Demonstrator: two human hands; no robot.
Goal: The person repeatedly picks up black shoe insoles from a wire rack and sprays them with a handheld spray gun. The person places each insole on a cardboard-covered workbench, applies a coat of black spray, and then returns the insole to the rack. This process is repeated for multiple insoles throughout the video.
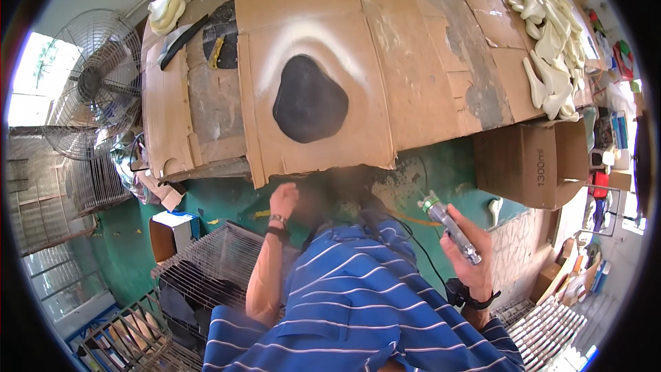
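Note:
In my right hand (pixel 468 251) is a slim silver cylinder with a green collar (pixel 451 226), my fingers wrapped round it; its exact kind I cannot make out. Just off the table's near edge, my left hand (pixel 284 201) is closed with nothing visible in it. Beyond both hands lies a black, rounded, roughly triangular pad (pixel 310 100). It rests on a cardboard sheet (pixel 265 155) that bears a whitish haze around the pad's far side. Neither hand touches the pad.
Cream curved moulded pieces (pixel 547 41) are heaped at the table's far right, above a cardboard box (pixel 513 162). A black-handled blade (pixel 184 41) and a yellow cutter (pixel 217 52) lie at the left. A large fan (pixel 89 83) and a wire rack (pixel 206 262) stand left.

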